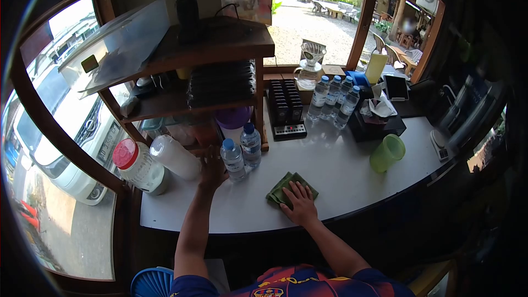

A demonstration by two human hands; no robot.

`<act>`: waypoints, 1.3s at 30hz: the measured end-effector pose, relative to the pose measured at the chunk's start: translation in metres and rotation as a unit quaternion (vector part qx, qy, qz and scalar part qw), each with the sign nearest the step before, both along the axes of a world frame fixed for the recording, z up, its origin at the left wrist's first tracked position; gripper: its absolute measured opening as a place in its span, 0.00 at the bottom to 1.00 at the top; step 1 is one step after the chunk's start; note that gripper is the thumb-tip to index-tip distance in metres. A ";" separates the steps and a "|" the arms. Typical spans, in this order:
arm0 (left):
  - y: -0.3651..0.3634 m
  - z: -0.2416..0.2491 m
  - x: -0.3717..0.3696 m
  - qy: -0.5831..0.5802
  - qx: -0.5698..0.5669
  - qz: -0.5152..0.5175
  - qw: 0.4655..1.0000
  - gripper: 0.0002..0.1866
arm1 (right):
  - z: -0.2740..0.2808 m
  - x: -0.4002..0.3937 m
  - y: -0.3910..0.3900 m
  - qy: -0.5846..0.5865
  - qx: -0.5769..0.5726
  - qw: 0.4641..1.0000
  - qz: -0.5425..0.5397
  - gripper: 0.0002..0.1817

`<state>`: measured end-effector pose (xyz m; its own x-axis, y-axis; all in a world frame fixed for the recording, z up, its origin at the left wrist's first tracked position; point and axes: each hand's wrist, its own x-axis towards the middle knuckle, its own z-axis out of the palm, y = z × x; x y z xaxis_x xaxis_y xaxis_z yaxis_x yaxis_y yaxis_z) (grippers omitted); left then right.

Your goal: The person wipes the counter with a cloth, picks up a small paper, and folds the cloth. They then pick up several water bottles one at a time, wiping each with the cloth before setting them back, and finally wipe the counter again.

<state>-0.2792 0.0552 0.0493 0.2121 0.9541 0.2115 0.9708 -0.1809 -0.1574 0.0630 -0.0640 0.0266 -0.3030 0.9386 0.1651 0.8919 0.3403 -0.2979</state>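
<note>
My right hand [300, 203] lies flat on a folded green cloth [279, 189] on the white counter, its fingers spread over the fabric. My left hand [212, 171] reaches in between a white plastic jar [175, 157] and a water bottle with a blue cap [234, 162]. Its fingers point away from me and look stretched out. Whether they touch the bottle or the jar is hard to see. A second water bottle [251, 146] stands just behind the first. Left of the white jar leans a clear ribbed jar with a red lid [140, 165].
Several water bottles [331, 99] stand at the back, beside a black rack with a power strip [289, 131]. A green cup [387, 153] and black tissue box [379, 129] are on the right. A wooden shelf [220, 49] overhangs the left side. The counter's front edge [352, 213] curves before me.
</note>
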 end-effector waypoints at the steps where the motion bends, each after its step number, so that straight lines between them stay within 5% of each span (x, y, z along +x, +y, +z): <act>1: 0.003 -0.005 -0.001 0.000 0.015 -0.007 1.000 0.47 | 0.000 0.000 0.001 0.002 0.002 1.000 -0.001 0.33; 5: 0.019 -0.038 -0.005 -0.022 0.098 -0.034 0.994 0.41 | 0.000 -0.001 0.001 0.009 0.007 1.000 -0.001 0.33; 14: 0.010 -0.004 0.000 -0.042 0.051 -0.004 0.998 0.30 | 0.000 0.000 0.001 0.010 0.015 1.000 0.004 0.33; 23: 0.026 0.042 -0.002 -0.306 0.102 -0.089 0.942 0.12 | 0.000 0.001 0.002 0.008 0.017 1.000 0.008 0.32; 29: 0.035 0.049 -0.015 -0.279 0.027 -0.136 0.950 0.10 | -0.002 0.002 0.003 0.003 0.015 1.000 0.011 0.33; 39: 0.036 0.063 -0.032 -0.287 -0.124 -0.061 0.948 0.14 | 0.000 0.001 0.003 0.016 0.011 1.000 0.011 0.33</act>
